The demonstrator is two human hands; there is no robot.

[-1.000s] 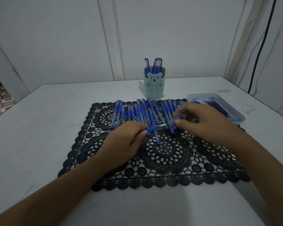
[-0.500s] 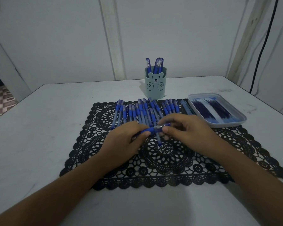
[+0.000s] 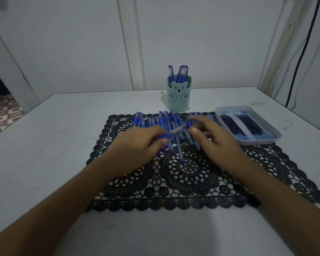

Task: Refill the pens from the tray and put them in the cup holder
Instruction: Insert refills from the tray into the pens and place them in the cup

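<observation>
White table (image 3: 54,135) lies under a black lace mat (image 3: 192,182); left hand (image 3: 137,146) grips one blue pen (image 3: 174,132) over the row of pens (image 3: 163,119); right hand (image 3: 216,143), blurred, fingers loosely spread and empty, hovers beside its tip; tray (image 3: 259,142) sits right; cup holder (image 3: 178,100) stands behind.

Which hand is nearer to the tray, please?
Right. The right hand is just left of the tray; the left hand is farther left, gripping a pen.

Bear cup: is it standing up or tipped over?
Upright. The bear cup sits flat on the table, and pens poke up out of its top.
</observation>
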